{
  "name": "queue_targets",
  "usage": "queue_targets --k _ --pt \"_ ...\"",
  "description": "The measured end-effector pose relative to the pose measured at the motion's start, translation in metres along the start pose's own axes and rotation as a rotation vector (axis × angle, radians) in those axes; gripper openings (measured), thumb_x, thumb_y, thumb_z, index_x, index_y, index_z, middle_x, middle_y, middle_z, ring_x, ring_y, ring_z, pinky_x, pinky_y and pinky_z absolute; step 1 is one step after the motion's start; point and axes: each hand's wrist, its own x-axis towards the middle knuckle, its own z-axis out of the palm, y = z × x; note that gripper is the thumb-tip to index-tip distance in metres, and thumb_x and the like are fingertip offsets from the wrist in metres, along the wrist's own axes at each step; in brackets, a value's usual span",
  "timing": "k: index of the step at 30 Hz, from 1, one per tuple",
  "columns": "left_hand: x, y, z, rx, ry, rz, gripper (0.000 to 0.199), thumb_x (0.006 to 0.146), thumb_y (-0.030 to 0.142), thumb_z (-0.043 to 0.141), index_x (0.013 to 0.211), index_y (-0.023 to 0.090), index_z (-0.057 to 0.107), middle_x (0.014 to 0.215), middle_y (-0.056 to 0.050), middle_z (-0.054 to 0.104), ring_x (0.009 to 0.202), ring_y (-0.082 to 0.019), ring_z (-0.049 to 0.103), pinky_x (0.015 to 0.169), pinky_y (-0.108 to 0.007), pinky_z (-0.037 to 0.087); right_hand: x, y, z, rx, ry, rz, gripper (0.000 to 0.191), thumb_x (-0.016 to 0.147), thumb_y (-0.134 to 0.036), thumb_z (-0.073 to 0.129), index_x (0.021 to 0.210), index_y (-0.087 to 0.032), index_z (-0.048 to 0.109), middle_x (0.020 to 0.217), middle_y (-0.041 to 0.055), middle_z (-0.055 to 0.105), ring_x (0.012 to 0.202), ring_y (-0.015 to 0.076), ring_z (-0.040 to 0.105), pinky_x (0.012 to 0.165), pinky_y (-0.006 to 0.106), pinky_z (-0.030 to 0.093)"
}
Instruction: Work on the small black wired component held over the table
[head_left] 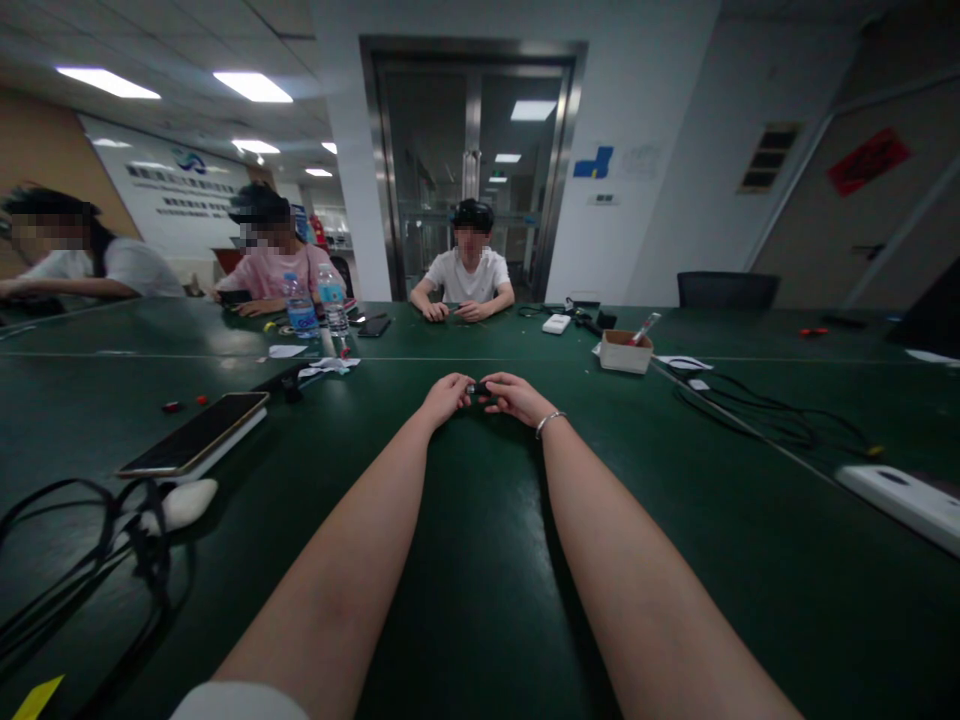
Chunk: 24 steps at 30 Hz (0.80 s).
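Note:
Both my arms reach forward over a dark green table (pixel 480 480). A small black object (pixel 477 389) with a lighter, metallic-looking left end is between my hands, just above the tabletop. The fingers of my left hand (pixel 448 397) are closed on its left end. My right hand (pixel 516 397), with a silver bracelet at the wrist, pinches its right end between thumb and finger. The object is too small to name for certain.
At left are a phone (pixel 196 432) on a white box, a white mouse-like object (pixel 187 503) and black cables. Bottles (pixel 301 308), a small box (pixel 625 353), more cables and a white power strip (pixel 904 500) lie around. Three people sit beyond.

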Motion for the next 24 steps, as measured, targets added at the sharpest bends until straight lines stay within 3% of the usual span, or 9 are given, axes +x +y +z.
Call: queue_targets --k 8,12,17,24 --pt "-0.0027 0.0026 -0.0002 0.03 0.01 0.011 0.017 0.079 0.025 0.052 0.086 0.014 0.062 0.063 -0.001 0.058 0.053 -0.009 0.048 0.049 -0.021 0.036 -0.0026 -0.0027 0.0025 -0.005 0.004 0.006 0.009 0.086 -0.008 0.053 0.09 -0.014 0.057 0.055 -0.003 0.057 0.049 0.0064 0.057 0.062 0.027 0.059" --pt "-0.0057 0.0064 -0.0014 0.011 0.027 0.006 0.019 0.071 0.021 0.06 0.089 0.015 0.061 0.073 -0.003 0.062 0.062 -0.011 0.054 0.051 -0.021 0.038 -0.002 -0.0026 0.0032 -0.002 0.036 0.01 0.002 0.087 -0.013 0.057 0.087 -0.014 0.055 0.052 -0.0032 0.058 0.044 0.0061 0.054 0.06 0.027 0.059" --pt "-0.0068 0.0067 -0.0063 -0.061 0.023 -0.01 0.028 0.06 0.025 0.072 0.084 0.015 0.062 0.077 -0.004 0.064 0.069 -0.013 0.056 0.056 -0.022 0.039 -0.0003 -0.0011 0.0031 -0.047 0.045 0.001 0.016 0.091 -0.025 0.052 0.079 -0.014 0.05 0.053 0.0011 0.063 0.031 0.0013 0.038 0.057 0.025 0.058" --pt "-0.0084 0.0069 -0.009 -0.07 0.01 0.022 0.032 0.054 0.031 0.076 0.078 0.016 0.062 0.073 -0.002 0.062 0.065 -0.011 0.053 0.058 -0.023 0.038 -0.0006 -0.0019 0.0034 -0.069 0.04 0.007 0.023 0.091 -0.031 0.051 0.076 -0.014 0.048 0.05 0.0019 0.064 0.029 0.0022 0.037 0.058 0.024 0.057"
